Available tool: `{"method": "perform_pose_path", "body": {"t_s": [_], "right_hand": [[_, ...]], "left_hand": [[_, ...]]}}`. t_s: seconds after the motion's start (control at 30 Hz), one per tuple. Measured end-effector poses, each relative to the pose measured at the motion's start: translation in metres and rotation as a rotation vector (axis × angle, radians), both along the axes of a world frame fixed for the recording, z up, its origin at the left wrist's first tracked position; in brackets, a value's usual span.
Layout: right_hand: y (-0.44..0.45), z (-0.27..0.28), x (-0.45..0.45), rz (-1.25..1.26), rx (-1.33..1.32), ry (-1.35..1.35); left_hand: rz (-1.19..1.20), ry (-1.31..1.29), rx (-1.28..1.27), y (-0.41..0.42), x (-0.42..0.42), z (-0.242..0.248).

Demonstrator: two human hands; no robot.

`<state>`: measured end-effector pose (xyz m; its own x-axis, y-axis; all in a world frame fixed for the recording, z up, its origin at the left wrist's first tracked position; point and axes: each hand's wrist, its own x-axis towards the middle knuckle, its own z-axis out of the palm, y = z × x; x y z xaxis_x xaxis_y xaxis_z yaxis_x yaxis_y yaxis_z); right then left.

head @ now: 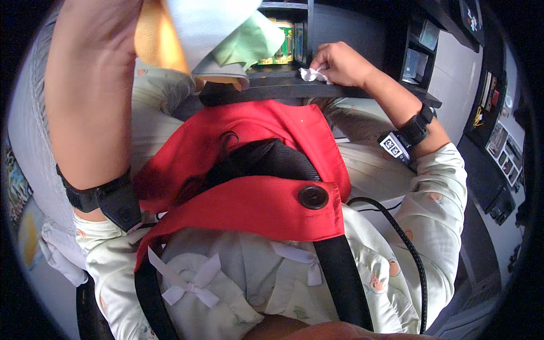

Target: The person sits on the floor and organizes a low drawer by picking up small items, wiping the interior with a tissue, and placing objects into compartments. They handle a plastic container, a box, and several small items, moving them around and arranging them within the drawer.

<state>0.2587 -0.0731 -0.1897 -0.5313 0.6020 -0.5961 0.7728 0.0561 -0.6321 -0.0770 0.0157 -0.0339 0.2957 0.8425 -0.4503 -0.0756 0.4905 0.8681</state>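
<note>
My right hand (343, 63) pinches a crumpled white tissue (313, 75) against the black shelf board (276, 90), near its front edge. On the left my bare forearm (91, 97) reaches up past the top of the picture, and my left hand is out of view. Beside that forearm hang soft cloth-like sheets: a yellow one (159, 40), a pale blue-white one (204, 29) and a light green one (250, 42). Their upper ends are cut off, so what holds them cannot be seen. A red apron (255, 212) with a large dark button (313, 197) covers my front.
Yellow and green boxes (282, 44) stand in a shelf compartment behind the sheets. Further right, clear containers (415, 63) sit in another compartment. A white divided tray (505, 148) lies at the far right. A black cord (408, 238) runs down my right side.
</note>
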Motion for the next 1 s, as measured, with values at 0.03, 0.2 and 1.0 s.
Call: {"method": "perform_pose_path", "body": {"t_s": [0.03, 0.2, 1.0], "right_hand": [[0.000, 0.002, -0.007, 0.025, 0.023, -0.026], [0.002, 0.012, -0.034, 0.140, 0.146, 0.000], [0.020, -0.025, -0.097, 0.035, 0.331, 0.105]], "left_hand": [[0.006, -0.002, 0.001, -0.001, -0.004, 0.000], [0.034, -0.011, -0.017, -0.003, -0.015, 0.000], [0.139, -0.051, 0.042, -0.034, -0.064, 0.004]]}}
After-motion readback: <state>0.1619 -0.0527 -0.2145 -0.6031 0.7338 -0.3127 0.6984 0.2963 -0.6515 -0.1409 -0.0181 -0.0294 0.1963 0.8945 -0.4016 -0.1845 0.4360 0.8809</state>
